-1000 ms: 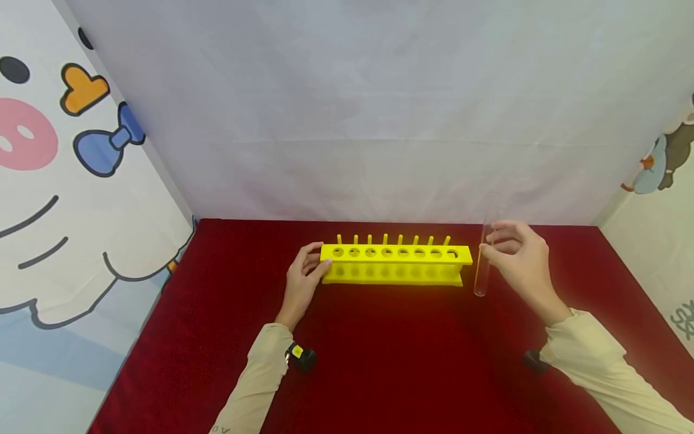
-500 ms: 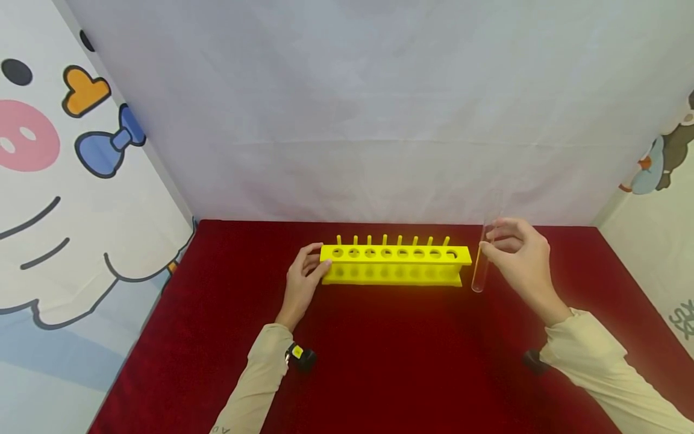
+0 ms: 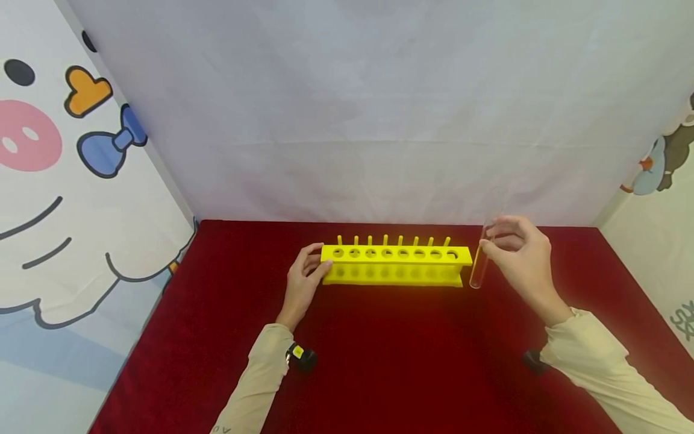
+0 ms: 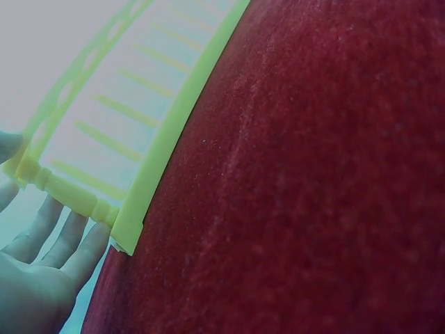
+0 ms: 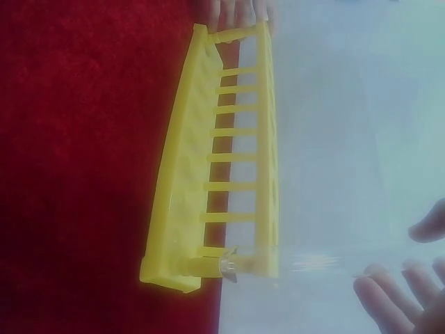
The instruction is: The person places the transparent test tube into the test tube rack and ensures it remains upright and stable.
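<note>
A yellow test tube rack point(image 3: 394, 261), with a row of holes and a row of upright pegs behind, stands on red cloth. My left hand point(image 3: 302, 283) holds its left end, the thumb at the top's front corner; in the left wrist view, the fingers point(image 4: 66, 236) lie against the end post. Just off the rack's right end, my right hand point(image 3: 522, 262) pinches a clear glass test tube point(image 3: 479, 268) between thumb and fingers. The tube leans slightly, rounded bottom down and to the left. In the right wrist view, the tube point(image 5: 313, 261) overlaps the rack's near end point(image 5: 170, 271).
Dark red cloth point(image 3: 390, 361) covers the table. A pale curtain wall point(image 3: 379, 120) rises behind it. Cartoon-printed panels flank the table, the left panel point(image 3: 135, 241) and the right panel point(image 3: 650, 253). A black wrist camera point(image 3: 306, 360) is strapped to the left wrist.
The test tube's bottom has risen a little and swung left toward the rack's right end. My right hand has lifted slightly. The left hand and the rack have stayed put.
</note>
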`<state>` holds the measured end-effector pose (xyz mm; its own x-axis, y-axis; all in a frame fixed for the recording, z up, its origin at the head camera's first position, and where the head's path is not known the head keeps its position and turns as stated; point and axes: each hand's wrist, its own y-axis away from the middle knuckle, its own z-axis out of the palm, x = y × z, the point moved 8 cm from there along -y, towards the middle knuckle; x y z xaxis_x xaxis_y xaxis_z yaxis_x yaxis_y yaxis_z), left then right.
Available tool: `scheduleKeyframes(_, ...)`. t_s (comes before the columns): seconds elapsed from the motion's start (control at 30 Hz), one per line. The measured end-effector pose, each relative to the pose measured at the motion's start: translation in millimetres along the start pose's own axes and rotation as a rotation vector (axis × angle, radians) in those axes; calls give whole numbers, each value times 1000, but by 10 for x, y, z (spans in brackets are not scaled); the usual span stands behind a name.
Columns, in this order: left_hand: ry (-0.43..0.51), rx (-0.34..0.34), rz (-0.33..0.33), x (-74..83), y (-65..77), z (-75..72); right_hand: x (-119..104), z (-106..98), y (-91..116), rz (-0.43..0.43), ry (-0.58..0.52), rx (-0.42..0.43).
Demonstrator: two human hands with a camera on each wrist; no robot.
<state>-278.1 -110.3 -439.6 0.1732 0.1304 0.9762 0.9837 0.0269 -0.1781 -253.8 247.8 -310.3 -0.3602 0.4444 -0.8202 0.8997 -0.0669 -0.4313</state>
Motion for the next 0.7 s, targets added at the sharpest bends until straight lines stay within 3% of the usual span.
scheduleKeyframes(0.7, -15, 8, -1, -32, -12, -8, -123, 5, -23, -31, -13, 46)
